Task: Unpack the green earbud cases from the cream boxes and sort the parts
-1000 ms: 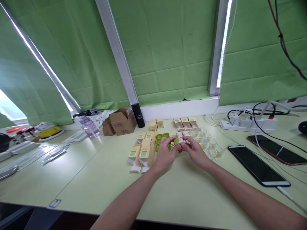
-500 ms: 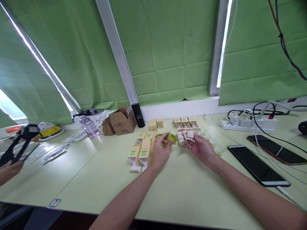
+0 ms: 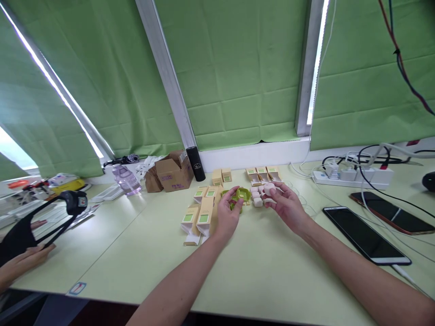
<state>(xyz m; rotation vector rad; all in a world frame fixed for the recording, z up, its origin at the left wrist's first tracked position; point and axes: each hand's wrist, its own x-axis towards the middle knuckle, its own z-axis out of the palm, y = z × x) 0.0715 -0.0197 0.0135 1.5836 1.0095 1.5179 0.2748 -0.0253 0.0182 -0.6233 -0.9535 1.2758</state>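
Note:
My left hand (image 3: pixel 228 212) is closed around a small green plastic case (image 3: pixel 244 194), whose hollow inside faces up. Between the thumb and fingers of my right hand (image 3: pixel 286 207) is a pale pink rounded block (image 3: pixel 268 189). Just left of that hand, several like pink blocks (image 3: pixel 257 202) lie close together on the table. Beside my left hand lie several tan cartons (image 3: pixel 205 210) with green windows, some with flaps open. Clear round plastic pieces (image 3: pixel 307 209) sit partly hidden behind my right hand.
More tan cartons (image 3: pixel 261 175) stand farther back. A brown cardboard box (image 3: pixel 174 172), black cylinder (image 3: pixel 195 164) and purple-tinted bottle (image 3: pixel 126 179) line the back. Phones (image 3: pixel 367 234) and a cabled power strip (image 3: pixel 353 176) lie right. At left, another person's hands hold a black strapped headset (image 3: pixel 73 203).
My right hand has turned slightly, with the pink block still in its fingers. The green case in my left hand shows more of its inside. The other person's headset has moved right.

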